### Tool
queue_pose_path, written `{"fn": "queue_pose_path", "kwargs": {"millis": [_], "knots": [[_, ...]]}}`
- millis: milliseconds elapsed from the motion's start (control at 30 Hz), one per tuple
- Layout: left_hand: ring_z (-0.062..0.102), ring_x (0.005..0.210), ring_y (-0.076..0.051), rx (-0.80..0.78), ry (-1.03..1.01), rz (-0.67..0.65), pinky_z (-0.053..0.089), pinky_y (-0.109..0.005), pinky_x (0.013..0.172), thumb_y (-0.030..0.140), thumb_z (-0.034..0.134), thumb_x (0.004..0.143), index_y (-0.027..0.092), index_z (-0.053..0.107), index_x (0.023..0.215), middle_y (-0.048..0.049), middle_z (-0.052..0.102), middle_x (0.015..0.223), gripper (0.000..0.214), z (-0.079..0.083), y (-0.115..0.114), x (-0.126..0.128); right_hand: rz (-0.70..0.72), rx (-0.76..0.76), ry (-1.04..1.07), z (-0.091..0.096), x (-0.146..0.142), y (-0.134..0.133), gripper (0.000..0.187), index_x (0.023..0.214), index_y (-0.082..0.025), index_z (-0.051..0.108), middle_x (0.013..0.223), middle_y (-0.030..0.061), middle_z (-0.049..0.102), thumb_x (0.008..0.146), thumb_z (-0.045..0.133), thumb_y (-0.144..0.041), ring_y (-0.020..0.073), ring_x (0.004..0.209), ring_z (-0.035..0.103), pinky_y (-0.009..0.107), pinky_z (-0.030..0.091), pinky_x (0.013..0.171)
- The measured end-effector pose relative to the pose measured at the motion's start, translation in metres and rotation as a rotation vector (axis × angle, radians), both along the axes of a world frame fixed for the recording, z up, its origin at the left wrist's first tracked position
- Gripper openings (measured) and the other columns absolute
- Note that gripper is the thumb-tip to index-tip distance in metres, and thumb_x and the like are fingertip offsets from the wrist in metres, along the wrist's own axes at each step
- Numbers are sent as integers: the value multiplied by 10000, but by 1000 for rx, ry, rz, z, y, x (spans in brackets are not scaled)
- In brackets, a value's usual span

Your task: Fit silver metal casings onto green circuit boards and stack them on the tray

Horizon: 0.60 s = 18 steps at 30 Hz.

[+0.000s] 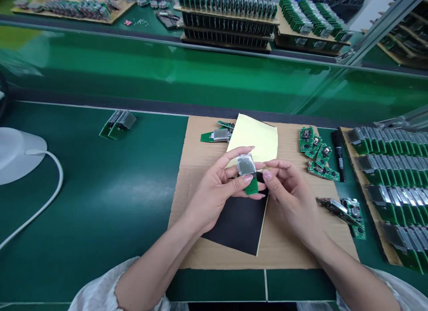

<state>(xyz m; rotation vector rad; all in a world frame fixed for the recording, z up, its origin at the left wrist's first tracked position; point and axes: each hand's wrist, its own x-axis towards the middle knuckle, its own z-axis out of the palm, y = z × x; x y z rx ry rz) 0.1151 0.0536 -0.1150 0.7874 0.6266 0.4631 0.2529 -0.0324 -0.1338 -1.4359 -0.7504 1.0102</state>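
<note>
Between the thumb and fingers of my left hand (216, 188) is a small green circuit board with a square silver display (245, 163), its display end pointing away from me. My right hand (290, 192) is close against the board's right side, thumb and index finger pinched together. Whatever is in that pinch, if anything, is too small to make out. Below both hands lie a black sheet (236, 221) and a pale yellow sheet (257, 134), resting on a piece of corrugated cardboard (294, 242). Another display board (219, 135) sits partly under the yellow sheet's left edge.
Several loose green boards (316, 146) and a black marker (339, 155) lie at the right. More boards (356, 217) overlap the cardboard's edge, beside a rack of display boards (388, 168). Two boards (118, 123) stand at left, near a white lamp base (20, 155). Stacked trays (227, 25) fill the shelf.
</note>
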Motion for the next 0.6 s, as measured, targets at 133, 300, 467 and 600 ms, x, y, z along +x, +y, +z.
{"fn": "queue_pose_path", "kwargs": {"millis": [133,300,467,600], "knots": [[692,1027,-242,-13,-47,-43,596,-337,804,163,624,885,257,459,1387,-92,687,1236,537,0,-1,1,-4,-51,74,2,4,3,242,957,-236,549,819,-7,668,837,693,-390,114,610,581,225,443,479],[643,1121,-247,-30,-74,-70,587,-337,846,127,596,893,241,409,1431,-98,649,1294,581,2,0,0,73,-102,209,8,7,5,356,1075,-247,530,773,-34,647,803,726,-368,107,600,544,206,423,473],[687,1015,-224,-22,-61,-78,603,-358,825,94,591,880,240,476,1374,-74,693,1211,527,2,-1,1,111,-116,246,8,10,5,343,1081,-251,568,814,-26,682,792,731,-337,125,656,590,240,461,547],[702,939,-203,-25,-19,-69,617,-353,785,70,584,865,222,544,1274,-65,723,1128,437,2,-2,3,136,-97,246,5,12,4,284,1033,-236,588,694,-52,624,796,726,-312,122,625,572,247,462,565]]}}
